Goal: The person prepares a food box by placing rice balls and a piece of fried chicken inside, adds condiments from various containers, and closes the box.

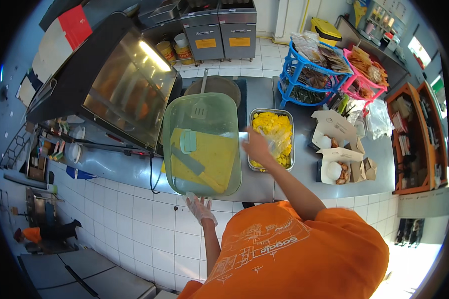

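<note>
My left hand, in a clear plastic glove, is at the near rim of a translucent green plastic lid and seems to hold it there. Through the lid show a yellow cutting board, a cleaver with a yellow handle, and the slotted head of a metal spatula. My right hand, ungloved and blurred, hovers over the left side of a metal tray of yellow crumbled food. Clear plastic film lies on the food beside that hand; whether the fingers grip it is unclear.
A heated display case stands left, a round pan behind the lid. To the right are two open food boxes with rice, a blue tiered basket and a pink one. Another person is far left.
</note>
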Available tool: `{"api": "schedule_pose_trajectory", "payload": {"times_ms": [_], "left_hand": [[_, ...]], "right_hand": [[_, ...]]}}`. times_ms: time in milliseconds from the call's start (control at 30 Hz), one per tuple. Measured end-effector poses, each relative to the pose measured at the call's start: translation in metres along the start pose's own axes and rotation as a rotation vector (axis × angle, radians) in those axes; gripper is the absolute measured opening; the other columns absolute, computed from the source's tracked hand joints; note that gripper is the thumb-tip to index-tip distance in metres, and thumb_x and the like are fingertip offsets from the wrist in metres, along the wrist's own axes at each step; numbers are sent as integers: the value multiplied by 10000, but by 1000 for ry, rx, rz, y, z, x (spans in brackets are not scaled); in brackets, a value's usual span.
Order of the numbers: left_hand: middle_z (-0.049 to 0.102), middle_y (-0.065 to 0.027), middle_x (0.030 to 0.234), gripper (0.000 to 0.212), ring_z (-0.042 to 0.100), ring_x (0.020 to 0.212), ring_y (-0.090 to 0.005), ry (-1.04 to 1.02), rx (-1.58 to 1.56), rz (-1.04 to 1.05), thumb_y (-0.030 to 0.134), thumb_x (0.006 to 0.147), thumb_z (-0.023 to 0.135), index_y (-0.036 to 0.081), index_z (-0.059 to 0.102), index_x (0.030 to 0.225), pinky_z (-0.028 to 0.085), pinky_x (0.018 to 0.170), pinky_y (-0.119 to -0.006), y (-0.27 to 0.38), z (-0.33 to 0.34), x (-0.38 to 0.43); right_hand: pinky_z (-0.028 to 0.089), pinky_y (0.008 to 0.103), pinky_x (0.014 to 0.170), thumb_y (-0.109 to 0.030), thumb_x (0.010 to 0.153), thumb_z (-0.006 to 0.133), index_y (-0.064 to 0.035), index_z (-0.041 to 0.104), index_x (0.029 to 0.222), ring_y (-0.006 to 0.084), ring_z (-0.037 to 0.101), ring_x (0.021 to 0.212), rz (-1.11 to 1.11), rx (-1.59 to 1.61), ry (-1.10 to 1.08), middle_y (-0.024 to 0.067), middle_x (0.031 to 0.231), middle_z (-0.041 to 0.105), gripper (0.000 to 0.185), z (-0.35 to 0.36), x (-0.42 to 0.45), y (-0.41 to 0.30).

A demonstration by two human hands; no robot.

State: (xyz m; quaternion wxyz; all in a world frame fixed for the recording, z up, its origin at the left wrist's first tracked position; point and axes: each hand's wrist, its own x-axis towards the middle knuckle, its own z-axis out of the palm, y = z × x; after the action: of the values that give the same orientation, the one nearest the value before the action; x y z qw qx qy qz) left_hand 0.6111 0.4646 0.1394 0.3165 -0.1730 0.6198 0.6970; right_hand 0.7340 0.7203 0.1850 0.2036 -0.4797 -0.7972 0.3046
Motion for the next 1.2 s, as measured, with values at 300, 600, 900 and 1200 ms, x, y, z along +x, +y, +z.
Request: {"api": "schedule_pose_trajectory", "payload": {"times_ms": [300,600,900,1200], "left_hand": [[400,-111,1384,635,421,1255,-248,16,-78,-67,449,943,513,177,244,1449,353,1034,-438,2,-15,-1],[479,-136,1181,485,486,1077,-225,-243,308,1240,424,950,521,7,500,1197,426,920,-367,-12,27,-25],[560,-22,878,260,576,765,-145,-860,-265,-309,153,880,602,9,569,1095,475,678,-251,-86,111,0],[563,-152,1074,417,536,1000,-241,-693,437,441,170,847,667,-42,543,1183,422,884,-325,-113,146,8]], "right_hand": [[511,483,718,-172,833,596,-30,586,1033,386,646,751,57,-160,130,199,839,662,245,-15,-3,83],[518,397,640,-171,819,620,-12,555,1076,337,655,760,206,515,-20,204,828,632,309,36,87,57],[537,440,819,-175,827,598,-19,626,1106,361,658,976,323,-497,-276,227,1043,668,320,-9,82,67],[529,444,838,-181,804,613,-34,687,1023,368,652,1001,341,-623,-322,200,1060,675,274,11,25,84]]}}
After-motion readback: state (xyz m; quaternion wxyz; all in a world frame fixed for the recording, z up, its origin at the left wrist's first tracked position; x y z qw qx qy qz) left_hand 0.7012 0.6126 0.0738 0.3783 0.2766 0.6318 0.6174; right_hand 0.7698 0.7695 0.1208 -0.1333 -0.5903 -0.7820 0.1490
